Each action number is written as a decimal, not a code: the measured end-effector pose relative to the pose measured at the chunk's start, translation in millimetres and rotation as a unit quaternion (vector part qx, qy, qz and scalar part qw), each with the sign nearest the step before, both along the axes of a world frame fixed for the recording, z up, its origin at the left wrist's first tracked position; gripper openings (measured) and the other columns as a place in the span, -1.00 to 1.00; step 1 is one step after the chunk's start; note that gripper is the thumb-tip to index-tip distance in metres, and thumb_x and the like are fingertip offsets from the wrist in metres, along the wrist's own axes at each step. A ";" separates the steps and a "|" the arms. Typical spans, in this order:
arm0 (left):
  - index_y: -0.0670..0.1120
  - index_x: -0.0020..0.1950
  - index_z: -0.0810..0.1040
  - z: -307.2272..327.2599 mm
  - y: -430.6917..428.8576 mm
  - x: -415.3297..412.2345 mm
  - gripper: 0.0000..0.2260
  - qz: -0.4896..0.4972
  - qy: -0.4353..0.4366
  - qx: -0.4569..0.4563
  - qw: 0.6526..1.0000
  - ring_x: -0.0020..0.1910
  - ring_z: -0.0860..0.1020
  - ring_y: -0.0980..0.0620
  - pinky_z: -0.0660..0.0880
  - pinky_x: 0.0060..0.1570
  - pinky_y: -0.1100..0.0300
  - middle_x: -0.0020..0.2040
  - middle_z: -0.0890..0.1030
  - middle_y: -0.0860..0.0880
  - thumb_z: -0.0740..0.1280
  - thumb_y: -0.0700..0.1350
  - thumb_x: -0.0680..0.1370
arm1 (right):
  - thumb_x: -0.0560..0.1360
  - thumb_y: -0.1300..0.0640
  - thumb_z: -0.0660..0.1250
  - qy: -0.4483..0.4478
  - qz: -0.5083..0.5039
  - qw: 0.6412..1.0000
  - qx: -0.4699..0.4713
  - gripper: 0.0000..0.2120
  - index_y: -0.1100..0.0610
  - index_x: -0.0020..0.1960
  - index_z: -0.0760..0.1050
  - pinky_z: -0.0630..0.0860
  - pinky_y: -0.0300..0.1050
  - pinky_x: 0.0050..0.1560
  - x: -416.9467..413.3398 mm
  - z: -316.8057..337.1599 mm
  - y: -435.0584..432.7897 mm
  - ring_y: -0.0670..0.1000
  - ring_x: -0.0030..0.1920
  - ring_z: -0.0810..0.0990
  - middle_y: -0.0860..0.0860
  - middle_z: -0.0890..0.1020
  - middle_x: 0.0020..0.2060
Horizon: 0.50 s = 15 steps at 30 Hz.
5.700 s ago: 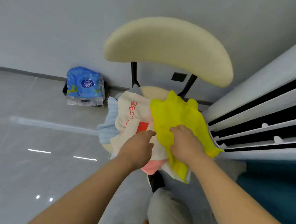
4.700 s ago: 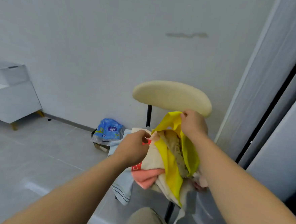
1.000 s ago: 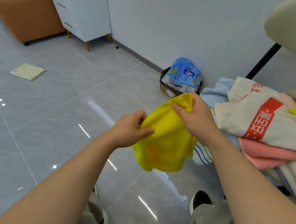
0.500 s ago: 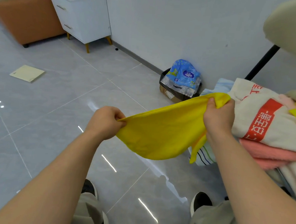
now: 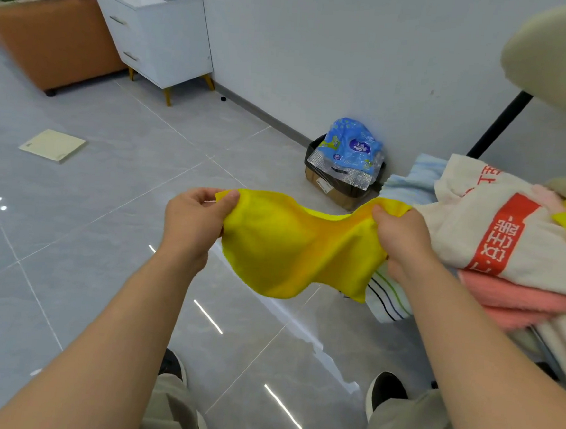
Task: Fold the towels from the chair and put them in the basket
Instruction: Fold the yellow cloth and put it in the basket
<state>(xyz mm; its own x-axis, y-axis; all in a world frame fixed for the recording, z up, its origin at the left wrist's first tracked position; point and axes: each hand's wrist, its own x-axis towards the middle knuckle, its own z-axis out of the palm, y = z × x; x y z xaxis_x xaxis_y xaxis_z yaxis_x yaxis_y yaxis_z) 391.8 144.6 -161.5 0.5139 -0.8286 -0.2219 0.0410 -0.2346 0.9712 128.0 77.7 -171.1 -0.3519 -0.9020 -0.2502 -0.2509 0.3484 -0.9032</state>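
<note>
Seen from above, two bare forearms reach forward. The left hand (image 5: 192,221) pinches one top corner of a yellow towel (image 5: 293,245); the right hand (image 5: 402,237) pinches the other. The towel sags between them above the floor, beside the towel pile (image 5: 507,243) on the chair (image 5: 554,55).

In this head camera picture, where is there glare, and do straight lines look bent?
Head view: bright streaks and dots of glare lie on the glossy grey tiled floor, below the yellow cloth towel; the wide lens bows the white wall's baseboard and the tile joints; the towel and both hands look sharp.
</note>
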 end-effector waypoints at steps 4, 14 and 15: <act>-0.06 0.01 0.64 -2.6 -2.2 -7.5 -0.90 -0.017 0.036 0.006 0.999 0.00 0.67 -0.16 0.65 -0.03 -0.05 0.00 0.69 -0.20 0.34 -0.09 0.63 | 0.32 -0.22 0.38 -0.046 0.039 0.998 0.023 -0.40 0.12 0.25 0.54 0.60 0.29 0.12 2.5 -15.2 -3.3 0.21 0.10 0.63 0.10 0.65 0.11; -0.11 -0.06 0.61 -5.2 0.1 -20.6 -0.96 -0.019 0.050 -0.016 0.998 -0.16 0.66 -0.09 0.65 -0.13 0.03 -0.22 0.68 -0.14 0.43 -0.16 0.57 | 0.65 0.09 0.28 -0.121 0.080 0.988 0.046 -0.83 0.11 0.20 0.53 0.66 0.03 -0.27 15.0 3.7 10.9 0.18 0.00 0.66 0.17 0.61 0.11; -0.11 -0.05 0.61 -5.6 1.3 -22.9 -0.99 -0.031 0.053 -0.017 0.998 -0.15 0.66 -0.10 0.64 -0.13 0.04 -0.22 0.69 -0.13 0.42 -0.18 0.57 | 0.64 0.13 0.30 -0.122 0.102 0.987 0.034 -0.82 0.02 0.23 0.52 0.68 0.06 -0.25 17.5 5.9 14.6 0.18 -0.01 0.67 0.16 0.61 0.14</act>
